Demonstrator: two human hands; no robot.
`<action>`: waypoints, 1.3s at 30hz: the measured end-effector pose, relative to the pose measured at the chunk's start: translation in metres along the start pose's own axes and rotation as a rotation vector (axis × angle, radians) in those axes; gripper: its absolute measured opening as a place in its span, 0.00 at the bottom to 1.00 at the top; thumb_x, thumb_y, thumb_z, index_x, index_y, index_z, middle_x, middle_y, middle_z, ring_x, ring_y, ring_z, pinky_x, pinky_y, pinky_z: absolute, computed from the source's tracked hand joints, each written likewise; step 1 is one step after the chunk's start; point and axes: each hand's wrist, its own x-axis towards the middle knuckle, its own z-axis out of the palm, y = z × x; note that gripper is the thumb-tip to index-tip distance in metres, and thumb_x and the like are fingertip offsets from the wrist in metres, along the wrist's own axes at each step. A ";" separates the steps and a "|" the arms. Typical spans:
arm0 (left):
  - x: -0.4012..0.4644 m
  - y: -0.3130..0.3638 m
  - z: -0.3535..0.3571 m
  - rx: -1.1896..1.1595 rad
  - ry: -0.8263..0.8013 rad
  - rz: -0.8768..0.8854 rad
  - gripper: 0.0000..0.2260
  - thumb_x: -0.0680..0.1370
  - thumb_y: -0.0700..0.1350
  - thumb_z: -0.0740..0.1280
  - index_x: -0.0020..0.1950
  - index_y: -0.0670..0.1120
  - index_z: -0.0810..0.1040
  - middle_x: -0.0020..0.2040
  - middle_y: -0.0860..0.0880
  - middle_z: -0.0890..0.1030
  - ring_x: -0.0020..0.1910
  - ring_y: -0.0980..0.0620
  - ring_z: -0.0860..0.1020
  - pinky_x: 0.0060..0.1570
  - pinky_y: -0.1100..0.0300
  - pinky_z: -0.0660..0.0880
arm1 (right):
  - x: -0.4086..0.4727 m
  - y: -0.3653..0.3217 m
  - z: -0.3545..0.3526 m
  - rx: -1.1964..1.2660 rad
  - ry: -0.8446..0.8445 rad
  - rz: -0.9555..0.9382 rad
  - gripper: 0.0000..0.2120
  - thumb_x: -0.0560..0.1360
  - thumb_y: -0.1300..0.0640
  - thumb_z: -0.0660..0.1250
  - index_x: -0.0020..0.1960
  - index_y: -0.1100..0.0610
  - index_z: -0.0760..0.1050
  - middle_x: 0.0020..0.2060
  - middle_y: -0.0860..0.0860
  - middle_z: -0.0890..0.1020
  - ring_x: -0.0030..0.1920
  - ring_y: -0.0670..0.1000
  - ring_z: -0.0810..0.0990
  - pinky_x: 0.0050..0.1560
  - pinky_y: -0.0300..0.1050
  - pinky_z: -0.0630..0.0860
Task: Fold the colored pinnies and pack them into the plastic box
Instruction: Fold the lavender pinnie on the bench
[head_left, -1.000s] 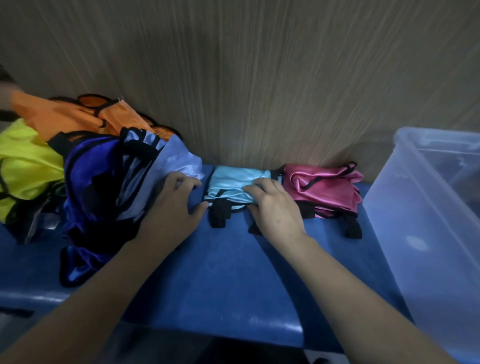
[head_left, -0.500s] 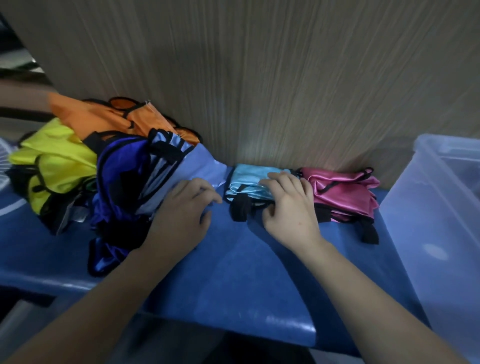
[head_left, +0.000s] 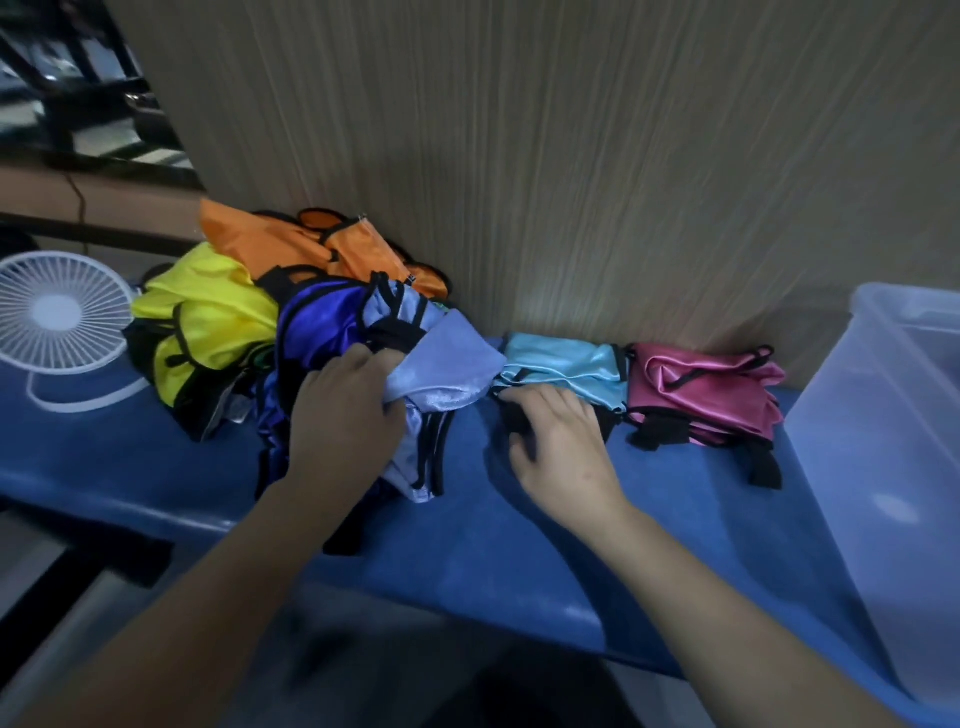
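Note:
A heap of unfolded pinnies lies at the left of the blue table: orange (head_left: 291, 244), yellow (head_left: 208, 317), dark blue (head_left: 317, 332) and lavender (head_left: 447, 364). My left hand (head_left: 343, 410) grips the lavender pinny, fingers curled into its cloth. A folded light blue pinny (head_left: 566, 364) and a folded pink pinny (head_left: 701, 384) sit side by side against the wall. My right hand (head_left: 561, 447) rests flat on the table at the light blue pinny's front edge, over its black trim. The clear plastic box (head_left: 883, 415) stands at the right.
A small white fan (head_left: 57, 317) stands at the table's left end. A wood-grain wall (head_left: 571, 156) runs right behind the pinnies. The blue table (head_left: 493, 545) has its front edge close to me.
My left hand has closed on the lavender pinny and pulled it forward out of the heap. My right hand slid back off the light blue pinny toward its front edge. The view shifted left.

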 end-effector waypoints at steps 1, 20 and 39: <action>-0.001 0.002 -0.004 -0.026 0.015 0.012 0.14 0.70 0.38 0.67 0.55 0.46 0.80 0.42 0.47 0.74 0.41 0.39 0.77 0.42 0.53 0.68 | -0.002 -0.002 0.000 0.030 -0.021 0.008 0.22 0.72 0.59 0.66 0.66 0.54 0.73 0.59 0.49 0.78 0.60 0.54 0.74 0.60 0.48 0.68; -0.071 0.037 -0.064 -0.392 -0.127 0.208 0.21 0.68 0.50 0.59 0.58 0.55 0.82 0.49 0.58 0.73 0.46 0.58 0.76 0.42 0.58 0.75 | -0.049 -0.035 -0.056 0.742 -0.016 0.238 0.09 0.71 0.70 0.69 0.47 0.60 0.75 0.38 0.49 0.79 0.38 0.44 0.74 0.41 0.38 0.71; -0.108 0.098 -0.064 -0.463 -0.610 0.255 0.06 0.79 0.48 0.70 0.55 0.56 0.78 0.55 0.55 0.75 0.54 0.58 0.76 0.52 0.67 0.69 | -0.153 -0.004 -0.166 0.717 0.009 0.295 0.12 0.66 0.69 0.62 0.44 0.55 0.75 0.38 0.50 0.76 0.39 0.49 0.72 0.39 0.45 0.66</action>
